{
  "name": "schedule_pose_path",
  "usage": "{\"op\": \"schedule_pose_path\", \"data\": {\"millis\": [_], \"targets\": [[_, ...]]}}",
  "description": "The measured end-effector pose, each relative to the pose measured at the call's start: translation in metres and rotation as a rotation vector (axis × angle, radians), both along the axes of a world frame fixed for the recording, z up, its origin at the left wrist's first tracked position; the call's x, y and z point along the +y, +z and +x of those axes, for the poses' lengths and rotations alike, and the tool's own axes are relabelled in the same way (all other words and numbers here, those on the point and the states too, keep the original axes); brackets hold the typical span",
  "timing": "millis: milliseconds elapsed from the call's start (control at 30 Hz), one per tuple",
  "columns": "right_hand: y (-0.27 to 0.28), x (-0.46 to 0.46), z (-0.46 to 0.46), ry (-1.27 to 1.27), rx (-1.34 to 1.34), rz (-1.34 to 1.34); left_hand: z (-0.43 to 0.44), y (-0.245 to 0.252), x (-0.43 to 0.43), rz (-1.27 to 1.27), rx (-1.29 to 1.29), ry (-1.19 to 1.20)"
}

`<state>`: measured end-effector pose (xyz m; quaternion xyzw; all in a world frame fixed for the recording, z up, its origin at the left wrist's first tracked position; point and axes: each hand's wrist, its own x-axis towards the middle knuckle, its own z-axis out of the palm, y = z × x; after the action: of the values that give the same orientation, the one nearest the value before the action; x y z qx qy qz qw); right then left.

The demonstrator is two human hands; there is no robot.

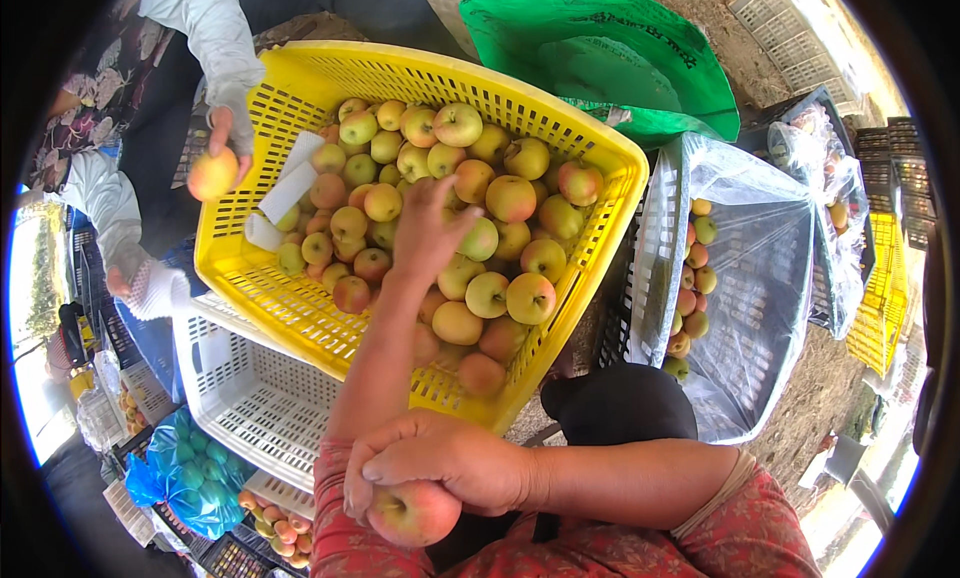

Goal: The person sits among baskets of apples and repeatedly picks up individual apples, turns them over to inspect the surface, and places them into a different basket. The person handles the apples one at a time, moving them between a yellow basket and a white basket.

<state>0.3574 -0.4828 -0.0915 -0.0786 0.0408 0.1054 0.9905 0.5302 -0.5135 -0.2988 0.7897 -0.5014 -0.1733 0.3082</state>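
Note:
My left hand (427,229) reaches over the apples (457,323) heaped in a large yellow plastic crate (360,353); its thumb and fingers are apart and no apple shows in its grasp. My right hand (450,458) is close to my body, below the crate's near rim, and grips a red-yellow apple (415,512). White foam net sleeves (289,192) lie at the crate's left end. Beside that end, another person's gloved hand (232,132) holds an apple (212,174), and their other hand (131,270) holds a white foam net (161,289).
A white plastic crate (262,398) is below the yellow one at left, near a blue bag of wrapped fruit (195,473). A green bag (607,53) stands beyond. A plastic-lined crate (757,293) with apples (694,278) is at right, beside a black rounded object (622,405).

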Motion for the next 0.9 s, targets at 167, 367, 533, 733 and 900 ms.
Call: {"op": "schedule_pose_path", "data": {"millis": [167, 367, 533, 733, 900], "targets": [[-0.001, -0.002, 0.001, -0.118, -0.028, 0.023, -0.027, 0.014, -0.059, 0.531, -0.009, -0.067], [-0.002, -0.002, 0.003, -0.170, -0.030, 0.041, -0.028, 0.008, -0.060, 0.490, 0.052, -0.094], [-0.003, -0.005, 0.000, -0.150, -0.057, 0.114, 0.004, -0.007, -0.032, 0.172, 0.652, 0.149], [0.001, -0.011, -0.003, -0.110, -0.038, 0.066, 0.056, -0.008, -0.010, -0.054, 1.560, 0.518], [0.000, -0.008, -0.001, -0.103, -0.039, 0.129, 0.070, -0.024, 0.006, -0.100, 1.681, 0.704]]}}
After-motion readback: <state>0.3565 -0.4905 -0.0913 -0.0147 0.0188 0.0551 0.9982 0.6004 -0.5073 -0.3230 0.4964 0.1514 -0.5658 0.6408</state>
